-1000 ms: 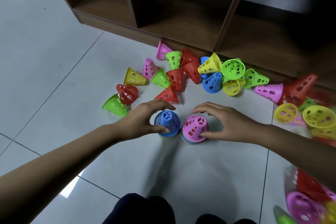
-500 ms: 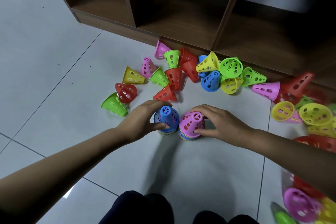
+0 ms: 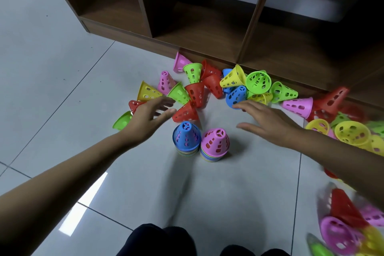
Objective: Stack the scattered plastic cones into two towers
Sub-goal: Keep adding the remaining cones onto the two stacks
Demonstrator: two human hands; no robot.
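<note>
Two short cone towers stand side by side on the floor: one topped by a blue cone (image 3: 186,137), the other by a pink cone (image 3: 215,141). Beyond them lie several loose cones in red, green, yellow, pink and blue. My left hand (image 3: 148,118) hovers with spread fingers left of a fallen red cone (image 3: 185,112), holding nothing. My right hand (image 3: 268,122) reaches with straight fingers toward a lying blue cone (image 3: 236,96), its fingertips just short of it.
A brown wooden shelf unit (image 3: 207,33) runs along the back, with cones piled against its base. More cones (image 3: 351,133) lie at the right and a blurred heap (image 3: 349,233) at lower right. My dark-clothed knees (image 3: 164,241) are at the bottom.
Both hands have let go of the two towers and moved forward toward the scattered cones, fingers now spread. The towers stay standing.
</note>
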